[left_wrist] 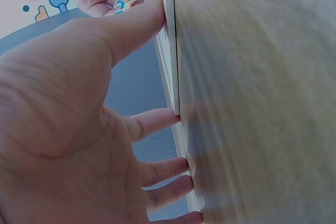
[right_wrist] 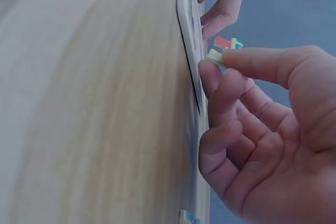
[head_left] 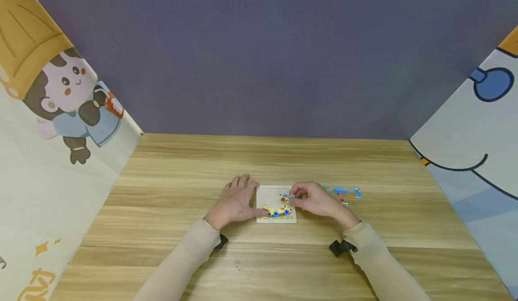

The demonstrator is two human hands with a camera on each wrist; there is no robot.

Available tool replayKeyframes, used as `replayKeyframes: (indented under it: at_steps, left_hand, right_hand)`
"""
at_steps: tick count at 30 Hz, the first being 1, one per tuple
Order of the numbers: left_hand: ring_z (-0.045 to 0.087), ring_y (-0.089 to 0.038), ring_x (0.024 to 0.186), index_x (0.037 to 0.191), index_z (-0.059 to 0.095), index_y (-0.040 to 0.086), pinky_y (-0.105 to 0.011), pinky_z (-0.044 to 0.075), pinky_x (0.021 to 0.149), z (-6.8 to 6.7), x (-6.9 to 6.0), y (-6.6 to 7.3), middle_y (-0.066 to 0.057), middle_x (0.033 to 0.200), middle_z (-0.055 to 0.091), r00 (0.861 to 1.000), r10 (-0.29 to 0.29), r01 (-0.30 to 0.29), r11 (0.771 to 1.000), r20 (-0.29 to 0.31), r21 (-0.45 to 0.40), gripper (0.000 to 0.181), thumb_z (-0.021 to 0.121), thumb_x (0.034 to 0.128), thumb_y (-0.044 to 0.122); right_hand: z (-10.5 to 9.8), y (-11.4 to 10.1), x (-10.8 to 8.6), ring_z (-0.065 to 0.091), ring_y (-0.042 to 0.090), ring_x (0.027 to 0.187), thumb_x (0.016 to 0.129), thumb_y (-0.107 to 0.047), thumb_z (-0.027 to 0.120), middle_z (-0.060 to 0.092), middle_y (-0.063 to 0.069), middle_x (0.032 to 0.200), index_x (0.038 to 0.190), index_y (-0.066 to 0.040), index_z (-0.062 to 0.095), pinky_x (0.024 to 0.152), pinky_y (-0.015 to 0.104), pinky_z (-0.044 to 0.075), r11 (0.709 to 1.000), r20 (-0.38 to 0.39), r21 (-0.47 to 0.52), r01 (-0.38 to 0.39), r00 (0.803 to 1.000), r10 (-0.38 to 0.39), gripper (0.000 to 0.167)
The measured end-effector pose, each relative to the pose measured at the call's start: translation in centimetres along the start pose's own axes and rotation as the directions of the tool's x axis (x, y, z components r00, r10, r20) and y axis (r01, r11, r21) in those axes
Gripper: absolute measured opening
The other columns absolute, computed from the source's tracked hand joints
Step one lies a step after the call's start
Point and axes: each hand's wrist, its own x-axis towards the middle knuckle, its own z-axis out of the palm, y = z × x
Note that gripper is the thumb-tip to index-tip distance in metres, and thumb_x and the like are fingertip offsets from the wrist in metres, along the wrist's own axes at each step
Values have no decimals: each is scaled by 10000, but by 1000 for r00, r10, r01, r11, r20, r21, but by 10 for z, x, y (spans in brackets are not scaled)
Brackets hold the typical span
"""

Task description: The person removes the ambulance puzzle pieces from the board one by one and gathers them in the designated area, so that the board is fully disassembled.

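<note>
- the left hand is spread, its fingers straight; its thumb rests on the near left part of the puzzle board, its index fingertip touches the board's far left corner, and the other fingertips rest on the table.
- the right hand pinches a small puzzle piece between thumb and index finger, its other fingers curled in; the piece shows yellow, red and blue.
- that piece is over the right side of the board; whether it touches the board i cannot tell.
- the pale, square puzzle board lies flat between the two hands.
- along the board's near side, just right of the left thumb, a yellow vehicle picture with blue wheels shows; the area beyond it is bare and pale.
- loose pieces, mostly blue and orange with some purple, lie on the table just right of the right hand, partly behind its wrist.
- behind each hand comes a light sleeve, with a black wrist device at the cuff.
- under both hands spreads the wood-grain table.
- past the fingertips stands a dark blue-grey panel.
- well out to the left of the left hand, a wall bears a cartoon figure in an orange hat.
</note>
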Motion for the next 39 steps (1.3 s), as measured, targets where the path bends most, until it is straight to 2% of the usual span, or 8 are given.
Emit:
replayKeyframes:
  at_steps: [3, 7, 10, 14, 17, 24, 33, 39]
  left_hand:
    - [325, -433, 1548, 1535, 521, 158, -630, 310, 1262, 0, 0, 0, -221, 1691, 333, 1000, 2, -2, 1000, 0, 1, 905, 797, 850, 680]
    - [322, -436, 1548, 1539, 515, 155, -631, 306, 1263, 0, 0, 0, -221, 1691, 330, 1000, 1, -1, 1000, 4, -2, 901, 790, 858, 677]
    - [319, -437, 1549, 1543, 510, 154, -630, 305, 1263, -1, 0, 0, -221, 1693, 327, 1000, 0, 0, 1000, 7, -2, 902, 785, 862, 677]
    - [317, -435, 1551, 1544, 510, 152, -628, 304, 1264, -1, 0, 0, -221, 1695, 325, 1000, 0, 0, 1000, 8, -1, 905, 786, 860, 677]
    - [317, -436, 1551, 1542, 512, 150, -628, 303, 1266, -1, -1, 0, -223, 1695, 324, 1000, 0, 1, 1000, 7, -5, 903, 791, 859, 672]
    - [313, -440, 1551, 1539, 511, 149, -632, 299, 1264, -2, -2, 0, -225, 1695, 321, 1000, 0, 1, 1000, 8, -14, 889, 788, 868, 663]
    - [312, -440, 1557, 1544, 509, 150, -629, 297, 1269, -1, -1, 0, -223, 1700, 319, 1000, 1, -1, 1000, 7, -10, 903, 785, 862, 674]
    - [316, -439, 1555, 1542, 512, 146, -623, 299, 1271, 0, -1, 0, -224, 1697, 323, 1000, 8, -8, 1000, 1, -5, 910, 788, 857, 677]
  right_hand:
    - [0, 0, 0, 650, 167, 739, 996, -214, 749, 757, 20, 943, 1090, -110, 717, 626, 263, 526, 999, 12, 32, -5, 1000, 5, 144]
    - [0, 0, 1, 507, 102, 650, 995, -192, 750, 747, 49, 866, 1138, -89, 679, 604, 234, 418, 998, 56, 57, 21, 998, -24, 190]
    - [-1, 1, 0, 465, 96, 634, 998, -171, 747, 741, 63, 852, 1156, -79, 659, 609, 231, 398, 997, 70, 67, 33, 997, -38, 203]
    - [-5, 3, -1, 590, 123, 759, 1003, -189, 737, 735, 13, 919, 1132, -104, 690, 671, 245, 474, 1000, 35, 11, 13, 999, -13, 161]
    - [-7, 4, -2, 628, 150, 821, 1010, -220, 728, 723, -8, 945, 1129, -120, 705, 708, 268, 498, 999, 19, -30, -11, 1000, 11, 158]
    - [-5, 2, -3, 638, 136, 775, 949, -313, 819, 706, -26, 898, 1146, -126, 691, 706, 274, 512, 998, 18, -59, -21, 1000, 22, 300]
    - [-3, 1, -3, 598, 126, 723, 936, -265, 826, 674, -34, 837, 1079, -132, 701, 686, 258, 490, 995, 11, -97, -12, 1000, 13, 231]
    - [-7, 4, -4, 587, 105, 731, 937, -206, 817, 670, -49, 839, 1142, -104, 702, 710, 251, 493, 993, 20, -116, -10, 1000, 12, 256]
